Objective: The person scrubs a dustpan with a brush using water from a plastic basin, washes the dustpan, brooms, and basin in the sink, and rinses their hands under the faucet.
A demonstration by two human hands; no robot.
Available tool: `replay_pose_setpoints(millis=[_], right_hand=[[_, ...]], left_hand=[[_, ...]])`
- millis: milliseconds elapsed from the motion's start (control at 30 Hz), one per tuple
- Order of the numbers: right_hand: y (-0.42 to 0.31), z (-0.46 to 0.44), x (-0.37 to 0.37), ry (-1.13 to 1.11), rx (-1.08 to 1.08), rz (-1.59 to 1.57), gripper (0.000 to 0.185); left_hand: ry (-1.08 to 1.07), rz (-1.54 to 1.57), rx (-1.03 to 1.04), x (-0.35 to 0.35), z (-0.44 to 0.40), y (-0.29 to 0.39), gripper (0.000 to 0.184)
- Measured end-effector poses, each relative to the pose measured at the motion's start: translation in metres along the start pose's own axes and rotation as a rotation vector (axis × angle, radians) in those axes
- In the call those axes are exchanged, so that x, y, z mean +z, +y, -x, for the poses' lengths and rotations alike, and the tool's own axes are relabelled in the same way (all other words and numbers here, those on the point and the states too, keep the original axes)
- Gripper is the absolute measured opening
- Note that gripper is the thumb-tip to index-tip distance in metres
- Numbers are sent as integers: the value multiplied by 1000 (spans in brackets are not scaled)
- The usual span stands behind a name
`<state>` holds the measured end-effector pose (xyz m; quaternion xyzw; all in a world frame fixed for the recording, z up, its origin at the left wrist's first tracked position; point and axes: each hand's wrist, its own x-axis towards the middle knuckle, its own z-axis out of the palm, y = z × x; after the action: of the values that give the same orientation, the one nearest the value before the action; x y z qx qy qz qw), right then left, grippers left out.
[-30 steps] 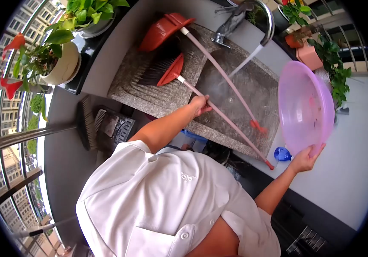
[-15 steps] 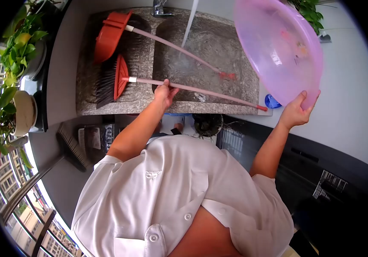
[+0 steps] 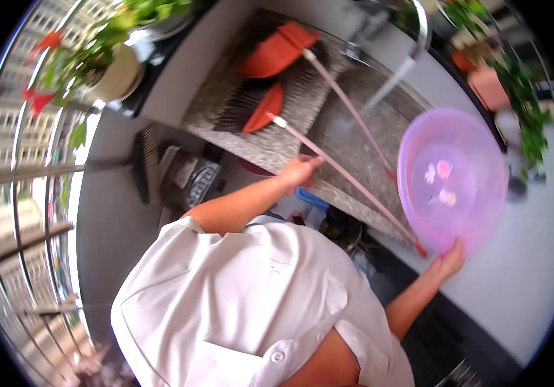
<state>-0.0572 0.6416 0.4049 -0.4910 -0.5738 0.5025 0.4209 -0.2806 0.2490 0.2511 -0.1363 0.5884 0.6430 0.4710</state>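
Observation:
My left hand (image 3: 301, 174) is closed at the pink handle of a red broom (image 3: 266, 108), near the sink's front edge. The broom's dark bristles lie on the ribbed left part of the stone sink (image 3: 238, 145). Behind it, a red dustpan (image 3: 280, 50) rests with its pink handle slanting into the basin. With fingers round its lower rim, my right hand (image 3: 451, 259) holds a translucent purple basin (image 3: 470, 187) tilted at the sink's right side. Pink and white flower shapes show on its inside bottom.
Water runs from a curved chrome faucet (image 3: 424, 29) into the sink. Potted plants stand at the left (image 3: 114, 72) and right (image 3: 488, 89). A brush with a long handle (image 3: 145, 164) leans at lower left, near the balcony railing. A pale counter (image 3: 522, 277) lies at right.
The view has swung round, then back. The purple basin has turned so its inside faces the camera more. My left hand remains at the broom handle.

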Motion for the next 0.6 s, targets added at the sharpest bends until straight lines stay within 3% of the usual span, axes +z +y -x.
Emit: replay_pose_setpoints(millis=[67,200,333,500,533,600], right_hand=[[27,-3,-14,-99,259,-138,41],[37,37,-6,-429,583,-128,41],[44,94,39,-674,541,-154,45],[30,155,119,-887,544,-153,50],[34,162,133,-962,513,-154,51],[48,170,153,-1050,436,-160,51]], left_hand=[[-10,80,72,-2,19,-1,72],[-99,23,192,-15,66,18,82],[-155,98,222,-26,116,39,87],[236,-81,358,-43,157,31,74],[308,-7,341,-52,154,23,65],[296,267,382,-75,153,-1,72]])
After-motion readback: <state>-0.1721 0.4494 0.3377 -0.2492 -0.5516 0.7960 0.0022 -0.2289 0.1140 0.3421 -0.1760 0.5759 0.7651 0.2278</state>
